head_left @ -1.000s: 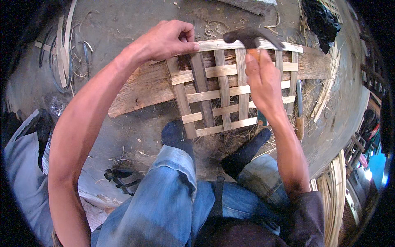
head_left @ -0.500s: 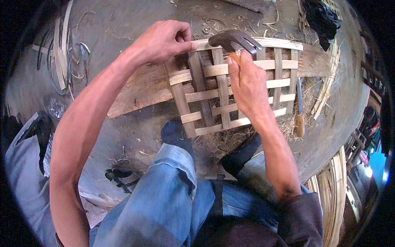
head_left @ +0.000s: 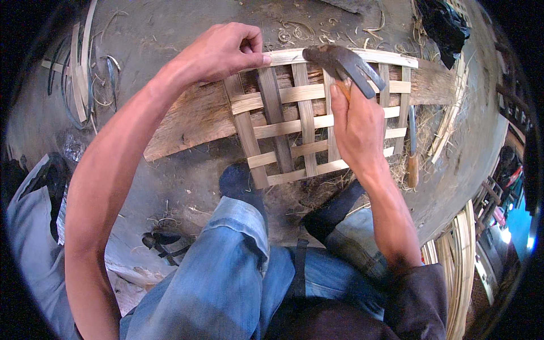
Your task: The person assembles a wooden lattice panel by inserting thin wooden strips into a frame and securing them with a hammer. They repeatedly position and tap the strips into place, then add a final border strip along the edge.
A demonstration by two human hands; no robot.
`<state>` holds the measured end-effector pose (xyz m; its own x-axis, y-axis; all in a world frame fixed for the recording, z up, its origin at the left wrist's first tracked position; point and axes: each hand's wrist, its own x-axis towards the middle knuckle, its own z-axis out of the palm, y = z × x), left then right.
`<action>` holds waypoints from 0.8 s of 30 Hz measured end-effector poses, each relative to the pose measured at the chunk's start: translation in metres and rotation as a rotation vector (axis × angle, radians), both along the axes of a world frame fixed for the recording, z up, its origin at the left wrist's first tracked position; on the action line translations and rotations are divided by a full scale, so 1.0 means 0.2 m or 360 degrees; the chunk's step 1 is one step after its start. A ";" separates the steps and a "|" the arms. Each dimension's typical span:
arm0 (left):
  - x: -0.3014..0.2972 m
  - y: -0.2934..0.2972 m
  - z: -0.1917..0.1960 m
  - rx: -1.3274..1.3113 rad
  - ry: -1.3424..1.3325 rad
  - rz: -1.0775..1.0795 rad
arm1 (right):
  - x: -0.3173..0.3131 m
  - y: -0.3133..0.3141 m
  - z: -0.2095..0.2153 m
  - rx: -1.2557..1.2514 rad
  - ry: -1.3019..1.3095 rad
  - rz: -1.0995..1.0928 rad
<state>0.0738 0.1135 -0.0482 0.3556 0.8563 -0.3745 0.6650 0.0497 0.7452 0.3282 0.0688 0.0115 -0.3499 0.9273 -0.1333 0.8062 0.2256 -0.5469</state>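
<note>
A woven lattice of flat bamboo strips lies on a rough wooden plank on the ground. My left hand pinches the top strip at the lattice's upper left corner. My right hand grips a hammer close under its dark metal head, which rests over the upper middle of the lattice. My legs in blue jeans and dark shoes sit just below the lattice.
A knife with a wooden handle lies right of the lattice. Bent bamboo strips sit at the upper left, more strips at the lower right. A black cloth lies at the top right. Shavings litter the dirt floor.
My right hand has slid leftward along the lattice with the hammer, and the hammer head now sits over the upper middle. My left hand stays pinching the top strip.
</note>
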 end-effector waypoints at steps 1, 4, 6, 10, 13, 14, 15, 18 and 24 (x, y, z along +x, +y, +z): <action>-0.01 -0.01 -0.01 0.0005 -0.0002 0.0004 | 0.00 -0.02 0.01 -0.0071 -0.0036 -0.0013; 0.00 0.00 -0.04 0.0008 -0.0062 0.0005 | 0.02 -0.03 -0.06 0.0259 0.0028 0.0207; 0.00 0.00 -0.03 -0.0040 -0.0112 0.0027 | 0.01 0.01 -0.15 0.0074 -0.0170 0.0186; -0.02 -0.01 -0.03 -0.0056 -0.0034 -0.0008 | -0.02 0.03 -0.03 0.0084 -0.0068 0.0187; 0.00 0.01 -0.02 -0.0037 -0.0060 -0.0047 | -0.02 0.02 -0.09 -0.0315 -0.0342 0.0053; 0.00 0.00 -0.02 -0.0059 -0.0048 -0.0036 | -0.04 0.02 -0.09 -0.0208 -0.0304 0.0176; -0.01 0.00 -0.01 -0.0080 -0.0037 -0.0025 | -0.04 0.02 -0.09 -0.0067 -0.0198 0.0191; -0.01 -0.01 -0.03 0.0014 -0.0086 -0.0046 | -0.02 0.02 -0.04 0.0251 0.0026 0.0217; -0.01 0.00 -0.04 -0.0057 -0.0065 -0.0033 | -0.03 0.07 -0.01 0.0233 -0.0033 0.0289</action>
